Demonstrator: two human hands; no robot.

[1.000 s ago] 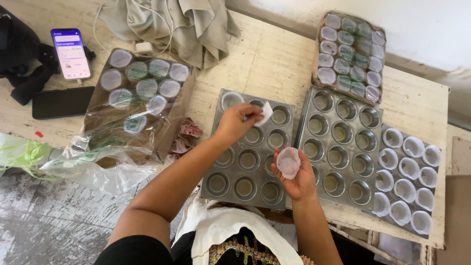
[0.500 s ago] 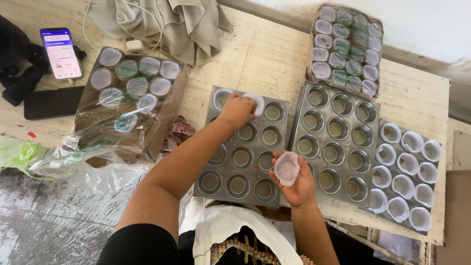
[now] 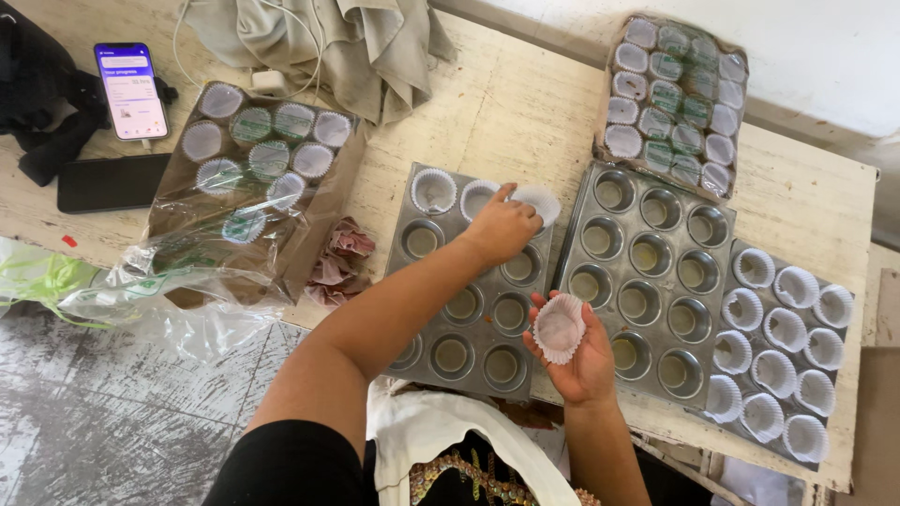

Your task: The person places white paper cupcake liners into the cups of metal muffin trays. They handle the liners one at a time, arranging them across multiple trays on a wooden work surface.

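Pressing white paper liner (image 3: 537, 201) into muffin tray (image 3: 472, 281): left hand (image 3: 502, 228) fingers curled on it; right hand (image 3: 579, 361) cupping liner stack (image 3: 559, 328).

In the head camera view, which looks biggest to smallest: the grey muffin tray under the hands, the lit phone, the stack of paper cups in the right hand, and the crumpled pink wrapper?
1. Grey muffin tray, by far.
2. Lit phone.
3. Crumpled pink wrapper, roughly like the phone, so unsure.
4. Stack of paper cups in the right hand; held nearer the camera, so it may look larger than it is.
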